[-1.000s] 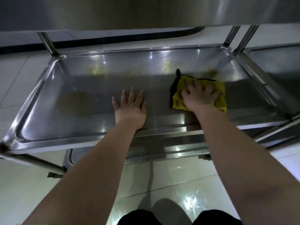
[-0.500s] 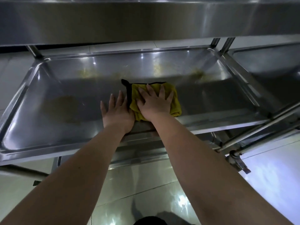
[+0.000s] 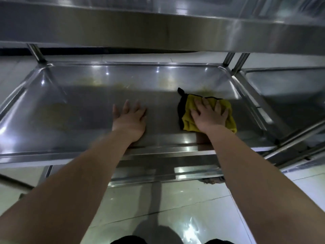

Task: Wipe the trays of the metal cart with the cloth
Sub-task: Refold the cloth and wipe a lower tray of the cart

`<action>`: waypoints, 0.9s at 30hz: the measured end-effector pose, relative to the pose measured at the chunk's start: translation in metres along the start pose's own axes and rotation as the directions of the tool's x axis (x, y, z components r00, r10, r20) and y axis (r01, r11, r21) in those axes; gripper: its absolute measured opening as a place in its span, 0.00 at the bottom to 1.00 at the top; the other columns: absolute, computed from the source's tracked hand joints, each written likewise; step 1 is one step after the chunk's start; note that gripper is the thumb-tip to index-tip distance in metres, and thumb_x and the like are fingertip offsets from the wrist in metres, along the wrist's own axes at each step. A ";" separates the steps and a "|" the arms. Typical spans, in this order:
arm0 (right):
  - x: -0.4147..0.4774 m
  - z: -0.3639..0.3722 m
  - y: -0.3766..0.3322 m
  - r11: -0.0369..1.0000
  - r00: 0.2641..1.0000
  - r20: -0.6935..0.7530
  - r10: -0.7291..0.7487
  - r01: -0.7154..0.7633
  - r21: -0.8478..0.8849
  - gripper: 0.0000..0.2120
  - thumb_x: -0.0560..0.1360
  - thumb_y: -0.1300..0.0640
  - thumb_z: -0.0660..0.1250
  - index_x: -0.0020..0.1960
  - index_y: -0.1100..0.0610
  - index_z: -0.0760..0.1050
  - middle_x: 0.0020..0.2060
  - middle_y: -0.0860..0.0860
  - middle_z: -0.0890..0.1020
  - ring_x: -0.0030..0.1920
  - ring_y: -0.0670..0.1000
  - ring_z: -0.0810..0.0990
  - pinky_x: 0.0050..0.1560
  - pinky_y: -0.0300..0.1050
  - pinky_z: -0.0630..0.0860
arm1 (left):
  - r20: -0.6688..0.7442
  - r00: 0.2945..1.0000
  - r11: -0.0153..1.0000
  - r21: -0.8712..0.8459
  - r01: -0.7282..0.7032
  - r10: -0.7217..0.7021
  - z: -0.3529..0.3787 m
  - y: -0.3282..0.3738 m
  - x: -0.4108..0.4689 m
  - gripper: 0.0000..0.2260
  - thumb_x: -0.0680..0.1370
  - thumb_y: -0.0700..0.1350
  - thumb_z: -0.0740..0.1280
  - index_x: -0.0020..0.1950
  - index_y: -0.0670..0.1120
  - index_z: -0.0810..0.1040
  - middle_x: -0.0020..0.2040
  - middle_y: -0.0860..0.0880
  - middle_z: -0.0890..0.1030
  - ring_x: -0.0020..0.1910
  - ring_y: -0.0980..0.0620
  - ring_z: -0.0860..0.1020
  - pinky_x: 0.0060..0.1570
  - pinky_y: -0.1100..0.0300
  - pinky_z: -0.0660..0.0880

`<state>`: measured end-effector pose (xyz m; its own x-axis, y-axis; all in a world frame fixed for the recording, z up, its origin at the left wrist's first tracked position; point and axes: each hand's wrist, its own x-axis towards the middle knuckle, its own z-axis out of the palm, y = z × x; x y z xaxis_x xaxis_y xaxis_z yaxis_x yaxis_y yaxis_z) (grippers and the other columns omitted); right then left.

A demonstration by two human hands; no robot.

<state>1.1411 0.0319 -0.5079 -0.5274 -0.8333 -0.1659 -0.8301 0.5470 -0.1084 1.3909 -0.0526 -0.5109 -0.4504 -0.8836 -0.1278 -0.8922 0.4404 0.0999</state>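
Note:
A steel cart tray (image 3: 52,138) spans the middle of the head view, with yellowish smears along its far wall and at its left. A yellow cloth with a black edge (image 3: 189,123) lies flat on the tray's right half. My right hand (image 3: 209,115) presses down on the cloth with spread, straight fingers. My left hand (image 3: 130,118) rests flat on the bare tray bottom near the middle, apart from the cloth.
The cart's upper tray (image 3: 158,30) overhangs the far side. A second cart's tray (image 3: 290,88) abuts on the right, with upright posts (image 3: 235,62) between. A lower shelf edge (image 3: 158,175) shows under my arms, above a glossy tiled floor (image 3: 175,208).
My right hand slid the cloth from beside my left hand back to the right part of the tray. My left hand stayed flat on the tray.

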 end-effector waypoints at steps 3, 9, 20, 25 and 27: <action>-0.003 0.001 -0.003 1.000 1.000 -0.009 -0.005 0.005 -0.002 0.27 0.81 0.37 0.43 0.78 0.36 0.43 0.79 0.41 0.45 0.78 0.61 0.39 0.72 0.71 0.38 | -0.022 0.994 0.994 -0.008 -0.108 0.107 0.002 0.058 0.021 0.23 0.85 0.52 0.44 0.81 0.55 0.48 0.81 0.53 0.45 0.79 0.47 0.41 0.74 0.39 0.36; -0.006 0.001 0.006 0.997 0.996 0.046 -0.072 0.073 -0.027 0.27 0.80 0.34 0.42 0.77 0.34 0.40 0.79 0.42 0.42 0.78 0.62 0.37 0.72 0.71 0.38 | -0.067 0.992 0.993 -0.036 -0.112 0.110 0.012 0.082 0.058 0.24 0.84 0.55 0.45 0.81 0.54 0.49 0.81 0.52 0.46 0.80 0.47 0.45 0.73 0.36 0.39; 0.093 -0.007 -0.001 0.997 0.997 -0.017 -0.076 0.076 0.017 0.28 0.79 0.32 0.44 0.77 0.34 0.44 0.80 0.44 0.45 0.77 0.65 0.40 0.71 0.73 0.40 | -0.125 0.985 0.992 -0.038 -0.124 0.118 0.023 0.079 0.070 0.25 0.84 0.57 0.45 0.81 0.56 0.47 0.81 0.54 0.46 0.80 0.47 0.44 0.73 0.36 0.40; 0.115 -0.010 -0.029 0.997 0.997 -0.021 -0.075 0.075 -0.010 0.30 0.79 0.33 0.45 0.79 0.38 0.44 0.80 0.47 0.46 0.77 0.67 0.40 0.70 0.76 0.41 | -0.139 0.984 0.993 -0.038 -0.116 0.109 0.024 0.078 0.075 0.25 0.84 0.55 0.46 0.81 0.53 0.47 0.81 0.54 0.46 0.80 0.49 0.44 0.74 0.36 0.40; 0.104 -0.004 -0.049 0.984 0.984 -0.022 -0.177 0.176 -0.038 0.29 0.80 0.34 0.45 0.79 0.37 0.44 0.80 0.47 0.46 0.77 0.67 0.40 0.70 0.76 0.40 | -0.160 0.984 0.995 -0.051 -0.086 0.077 0.026 0.077 0.076 0.26 0.84 0.55 0.47 0.81 0.50 0.47 0.81 0.53 0.46 0.80 0.50 0.44 0.74 0.37 0.40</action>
<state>1.1259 -0.0822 -0.5157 -0.3756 -0.9187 -0.1223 -0.9165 0.3878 -0.0983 1.2873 -0.0817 -0.5381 -0.5067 -0.8612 0.0397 -0.8474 0.5060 0.1609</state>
